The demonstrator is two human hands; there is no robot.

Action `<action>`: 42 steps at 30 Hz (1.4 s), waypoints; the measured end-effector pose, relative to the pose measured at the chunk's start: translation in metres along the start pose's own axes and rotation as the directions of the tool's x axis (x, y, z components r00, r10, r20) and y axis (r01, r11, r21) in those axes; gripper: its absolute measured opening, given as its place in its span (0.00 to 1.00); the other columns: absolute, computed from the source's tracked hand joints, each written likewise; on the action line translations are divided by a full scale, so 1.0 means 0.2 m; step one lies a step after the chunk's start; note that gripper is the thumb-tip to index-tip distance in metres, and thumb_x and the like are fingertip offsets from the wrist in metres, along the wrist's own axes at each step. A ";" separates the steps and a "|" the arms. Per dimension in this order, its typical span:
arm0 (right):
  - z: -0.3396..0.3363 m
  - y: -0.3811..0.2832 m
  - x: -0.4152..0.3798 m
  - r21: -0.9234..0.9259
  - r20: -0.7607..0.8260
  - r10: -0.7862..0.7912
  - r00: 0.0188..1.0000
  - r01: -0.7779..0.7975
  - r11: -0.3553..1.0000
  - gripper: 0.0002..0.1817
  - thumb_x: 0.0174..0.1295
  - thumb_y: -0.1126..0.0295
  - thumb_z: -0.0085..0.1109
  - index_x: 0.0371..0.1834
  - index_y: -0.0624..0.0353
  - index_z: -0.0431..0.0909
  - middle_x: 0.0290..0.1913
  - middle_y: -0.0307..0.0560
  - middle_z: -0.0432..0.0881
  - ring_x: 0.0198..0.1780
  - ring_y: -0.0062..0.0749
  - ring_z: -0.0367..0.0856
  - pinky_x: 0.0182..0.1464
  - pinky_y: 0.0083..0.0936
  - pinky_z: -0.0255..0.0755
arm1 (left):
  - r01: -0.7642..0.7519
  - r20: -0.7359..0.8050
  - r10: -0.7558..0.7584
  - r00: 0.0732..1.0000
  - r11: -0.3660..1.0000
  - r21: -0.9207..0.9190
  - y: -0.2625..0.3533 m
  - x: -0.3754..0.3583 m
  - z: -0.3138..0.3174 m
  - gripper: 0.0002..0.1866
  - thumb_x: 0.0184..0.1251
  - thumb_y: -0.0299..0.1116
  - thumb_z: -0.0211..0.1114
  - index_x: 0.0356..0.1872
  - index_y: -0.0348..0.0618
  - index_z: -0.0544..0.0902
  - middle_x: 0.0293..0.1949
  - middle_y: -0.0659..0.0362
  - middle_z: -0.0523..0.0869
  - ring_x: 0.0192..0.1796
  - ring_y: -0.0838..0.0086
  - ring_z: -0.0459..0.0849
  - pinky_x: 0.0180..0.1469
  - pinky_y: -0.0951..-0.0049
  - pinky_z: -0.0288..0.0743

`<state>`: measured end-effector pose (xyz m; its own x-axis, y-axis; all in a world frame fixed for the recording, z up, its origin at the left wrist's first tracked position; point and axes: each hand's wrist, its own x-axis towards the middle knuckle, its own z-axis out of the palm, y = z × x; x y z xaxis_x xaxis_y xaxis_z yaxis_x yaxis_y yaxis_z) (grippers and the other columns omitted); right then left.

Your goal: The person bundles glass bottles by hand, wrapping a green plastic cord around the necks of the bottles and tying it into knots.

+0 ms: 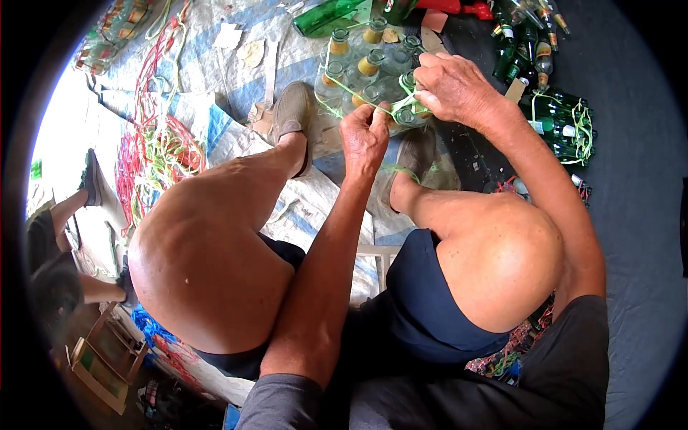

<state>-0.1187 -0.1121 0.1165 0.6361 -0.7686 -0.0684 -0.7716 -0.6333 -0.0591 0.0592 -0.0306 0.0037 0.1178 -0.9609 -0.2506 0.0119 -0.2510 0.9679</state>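
Observation:
Several clear glass bottles (370,63), some with yellowish neck labels, stand close together between my feet. A pale green plastic twine (349,89) runs across and around their necks. My left hand (364,135) is closed at the near side of the group, pinching a strand of the twine between thumb and finger. Just to its right, my right hand (453,87) is curled over the right-hand bottles with twine at its fingers. The ends of the twine inside the hands are hidden.
Tangled red, green and white twine (161,143) lies at left on the tarp (251,21). Tied green bottles (562,129) and loose bottles (527,57) lie at right. A green bottle (322,18) lies beyond the group. Another person's legs (72,208) show at far left.

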 end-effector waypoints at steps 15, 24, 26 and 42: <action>0.05 0.10 0.00 -0.004 -0.068 -0.021 0.997 0.020 1.000 0.06 0.58 0.78 0.63 0.37 0.63 0.77 0.43 0.56 0.78 0.42 0.55 0.87 0.44 0.46 0.83 | 0.026 0.035 -0.022 0.999 0.991 -0.129 0.02 -0.01 0.02 0.13 0.77 0.32 0.67 0.36 0.30 0.87 0.23 0.69 0.78 0.28 0.86 0.71 0.28 0.76 0.65; 0.06 0.10 0.03 -0.007 -0.034 0.014 0.999 -0.014 1.000 0.08 0.56 0.80 0.63 0.38 0.63 0.77 0.43 0.56 0.80 0.43 0.57 0.87 0.45 0.47 0.83 | 0.040 0.033 -0.036 0.999 0.991 -0.131 0.04 -0.02 0.03 0.12 0.77 0.32 0.67 0.38 0.30 0.88 0.24 0.69 0.79 0.28 0.86 0.71 0.29 0.77 0.66; 0.06 0.11 0.03 0.016 -0.021 0.021 1.000 -0.020 1.000 0.09 0.56 0.80 0.64 0.39 0.63 0.77 0.44 0.57 0.80 0.44 0.58 0.87 0.46 0.48 0.83 | 0.040 0.033 -0.036 0.999 0.991 -0.131 0.03 -0.02 0.03 0.12 0.77 0.32 0.66 0.39 0.30 0.88 0.25 0.69 0.80 0.29 0.86 0.72 0.30 0.77 0.66; 0.14 0.18 0.20 0.187 0.068 0.030 0.997 -0.042 0.981 0.05 0.67 0.72 0.61 0.38 0.64 0.79 0.36 0.60 0.85 0.44 0.63 0.84 0.45 0.51 0.77 | 0.099 0.059 -0.088 0.994 0.971 -0.217 0.01 -0.02 0.04 0.11 0.78 0.32 0.67 0.44 0.33 0.90 0.29 0.71 0.82 0.30 0.88 0.70 0.33 0.80 0.63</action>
<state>-0.1208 -0.1619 0.0830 0.6113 -0.7793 -0.1380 -0.7839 -0.5722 -0.2411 0.0511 -0.0279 0.0066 0.0577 -0.9403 -0.3355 0.2388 -0.3133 0.9191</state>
